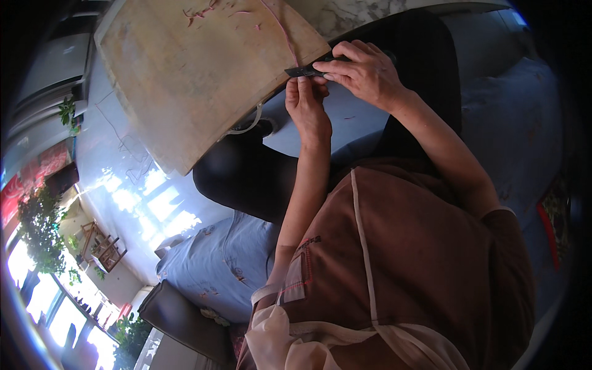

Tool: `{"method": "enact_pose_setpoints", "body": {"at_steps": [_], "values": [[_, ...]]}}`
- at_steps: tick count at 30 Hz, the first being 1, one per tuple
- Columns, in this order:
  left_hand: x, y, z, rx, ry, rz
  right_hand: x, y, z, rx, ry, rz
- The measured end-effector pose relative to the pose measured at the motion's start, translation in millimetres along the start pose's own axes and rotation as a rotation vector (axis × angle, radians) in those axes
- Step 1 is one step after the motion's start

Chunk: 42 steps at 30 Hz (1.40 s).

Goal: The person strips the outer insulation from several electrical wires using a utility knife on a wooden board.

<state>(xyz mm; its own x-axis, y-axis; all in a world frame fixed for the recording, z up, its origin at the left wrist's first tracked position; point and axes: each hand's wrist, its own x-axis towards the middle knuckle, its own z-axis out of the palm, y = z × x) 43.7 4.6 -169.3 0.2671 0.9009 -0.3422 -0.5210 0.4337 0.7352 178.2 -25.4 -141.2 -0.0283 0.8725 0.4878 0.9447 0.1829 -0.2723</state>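
Observation:
At the corner of a worn wooden board, my right hand is closed on a dark-handled utility knife with a black, slanted tip. My left hand is just below the tip, thumb and fingers pinched at the end of a thin pinkish-red cord. The cord runs from the fingers up across the board to its top edge. Small reddish scraps lie on the far part of the board. What the left fingertips pinch is partly hidden by the knife.
My dark-clothed legs are under and beside the board. A whitish loop hangs at the board's near edge. A bed or seat with a blue cover stands at lower left. Thin tangled wire lies on the sunlit floor. Plants and a wooden stand are farther left.

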Motion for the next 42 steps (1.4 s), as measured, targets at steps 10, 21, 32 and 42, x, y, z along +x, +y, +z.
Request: {"method": "enact_pose_setpoints", "body": {"at_steps": [10, 21, 32, 42], "values": [[-4, 8, -11, -0.062, 0.02, -0.076, 31, 5, -12, 0.04, 0.015, 0.199], [1, 127, -79, 0.136, 0.04, 0.204, 169, 6, 91, 0.071, 0.355, 0.174], [-25, 79, 13, -0.132, -0.265, -0.1, 76, -30, -17, 1.476, -0.342, 0.711], [-31, 61, 40, -0.014, -0.282, -0.076, 56, -4, -42, 1.614, -0.402, 0.68]]}}
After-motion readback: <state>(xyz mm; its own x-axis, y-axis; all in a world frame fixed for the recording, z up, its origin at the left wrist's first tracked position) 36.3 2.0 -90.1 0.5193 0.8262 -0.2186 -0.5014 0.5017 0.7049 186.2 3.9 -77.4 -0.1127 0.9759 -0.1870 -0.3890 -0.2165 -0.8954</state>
